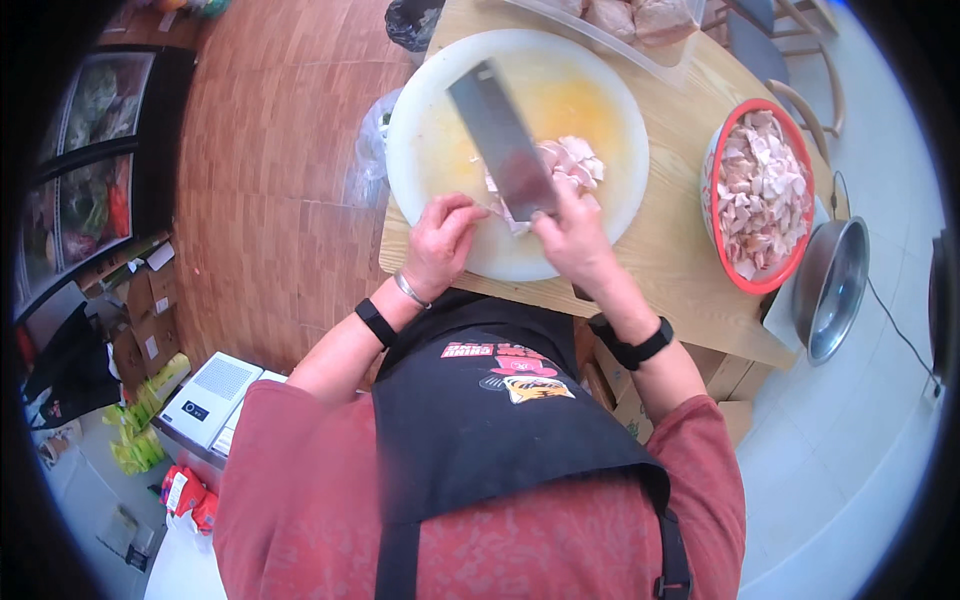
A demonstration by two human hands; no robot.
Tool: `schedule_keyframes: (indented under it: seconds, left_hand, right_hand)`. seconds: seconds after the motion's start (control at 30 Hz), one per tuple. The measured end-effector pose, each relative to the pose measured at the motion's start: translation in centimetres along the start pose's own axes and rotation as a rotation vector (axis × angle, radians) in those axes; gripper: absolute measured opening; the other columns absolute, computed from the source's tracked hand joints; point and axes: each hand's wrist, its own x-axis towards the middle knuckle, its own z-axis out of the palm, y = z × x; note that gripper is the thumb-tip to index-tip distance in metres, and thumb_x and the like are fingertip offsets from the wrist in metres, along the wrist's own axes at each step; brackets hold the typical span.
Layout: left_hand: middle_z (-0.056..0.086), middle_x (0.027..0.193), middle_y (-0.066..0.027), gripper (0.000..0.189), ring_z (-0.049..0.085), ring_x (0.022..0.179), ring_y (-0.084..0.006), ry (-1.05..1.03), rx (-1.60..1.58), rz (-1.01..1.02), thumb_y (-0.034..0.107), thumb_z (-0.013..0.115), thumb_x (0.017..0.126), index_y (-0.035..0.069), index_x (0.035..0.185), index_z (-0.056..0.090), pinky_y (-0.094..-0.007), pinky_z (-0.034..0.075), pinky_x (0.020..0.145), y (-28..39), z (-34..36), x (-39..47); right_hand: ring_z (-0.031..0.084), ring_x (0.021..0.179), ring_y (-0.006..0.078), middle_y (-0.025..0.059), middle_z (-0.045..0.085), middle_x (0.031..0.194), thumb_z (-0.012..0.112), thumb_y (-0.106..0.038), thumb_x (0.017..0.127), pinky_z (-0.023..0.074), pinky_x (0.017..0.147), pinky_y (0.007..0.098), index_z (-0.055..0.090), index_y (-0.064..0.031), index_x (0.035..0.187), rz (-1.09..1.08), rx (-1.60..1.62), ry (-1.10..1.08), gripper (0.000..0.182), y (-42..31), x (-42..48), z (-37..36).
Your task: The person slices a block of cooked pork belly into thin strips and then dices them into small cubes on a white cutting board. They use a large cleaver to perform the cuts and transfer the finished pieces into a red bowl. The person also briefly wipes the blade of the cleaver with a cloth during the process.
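Observation:
A broad, rectangular cleaver [506, 146] is gripped in my right hand [576, 236] above the round white cutting board [442, 97]. Its blade slants up to the left and hides part of the sliced pale pink raw meat [574, 161]. At the board's near left edge is my left hand [444, 238], fingers bent and fingertips at the left side of the meat. Whether they pinch a piece is too small to tell. Yellowish stains mark the board's surface.
A red-rimmed basin [799, 150] heaped with cut meat stands on the wooden table [675, 300] at right, beside a steel bowl [840, 292]. A clear plastic tub [667, 64] of larger meat pieces sits behind the board. A chair [757, 52] stands beyond.

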Motion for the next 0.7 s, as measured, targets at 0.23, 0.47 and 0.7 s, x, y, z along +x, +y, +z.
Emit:
schedule_keyframes:
  seconds: [0.23,0.47,0.7]
  left_hand:
    - [0.061,0.102,-0.0124,0.02,0.066,0.088,-0.0249,0.07,-0.178,-0.276,0.001,0.067,0.091,0.002,0.11,0.068,-0.0329,0.054,0.076,1.5,-0.2,4.5]
    - [0.063,0.134,-0.0163,0.042,0.062,0.121,-0.0285,-0.006,-1.553,-0.965,0.027,0.045,0.11,-0.001,0.141,0.052,-0.0421,0.05,0.105,4.8,0.4,8.8]
    - [0.07,0.108,-0.0107,0.025,0.068,0.095,-0.0212,-0.214,-1.316,-0.925,0.007,0.054,0.103,-0.003,0.124,0.063,-0.0328,0.055,0.089,2.0,1.1,6.7]
  right_hand:
    - [0.042,0.042,0.0063,-0.0047,0.044,0.062,0.061,-0.014,0.096,0.0365,0.039,0.0242,0.049,-0.0116,0.089,0.47,0.836,0.043,0.015,-3.7,-2.3,-4.4]
    - [0.045,0.045,0.0085,-0.0029,0.047,0.064,0.063,-0.018,0.097,0.0391,0.041,0.0255,0.052,-0.0108,0.093,0.44,0.972,-0.086,0.014,-3.8,-2.4,0.2]
    - [0.044,0.044,0.008,-0.003,0.047,0.064,0.062,-0.015,0.098,0.0378,0.04,0.0256,0.052,-0.0097,0.094,0.432,0.843,0.071,0.012,-3.1,-4.1,-2.3]
